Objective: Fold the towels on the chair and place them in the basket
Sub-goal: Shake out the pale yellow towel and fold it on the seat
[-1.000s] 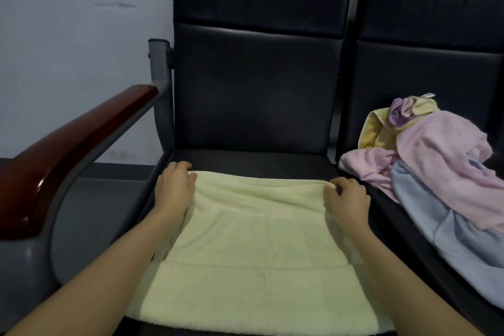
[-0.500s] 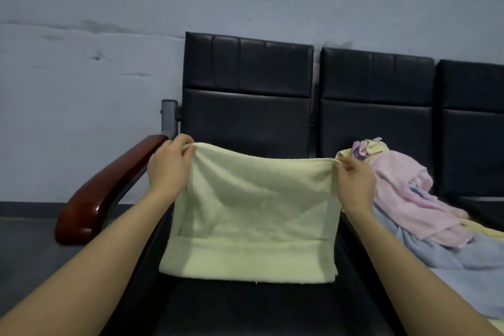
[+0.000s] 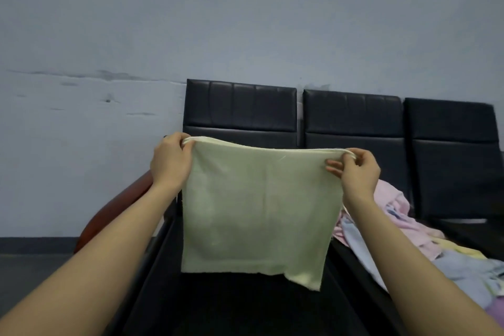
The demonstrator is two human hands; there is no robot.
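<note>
Two bare arms with no sleeves showing, bare left hand (image 3: 170, 161), bare right hand (image 3: 357, 172), short plain fingernails with no polish, five fingers on each, smooth forearms reaching the bottom corners

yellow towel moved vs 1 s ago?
Yes. The yellow towel went up: it lay flat on the chair seat, and now hangs above it from the left hand and right hand.

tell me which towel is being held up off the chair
The pale yellow-green towel: the left hand and right hand pinch its top corners, while the pink towel and blue towel lie heaped on the seat.
</note>
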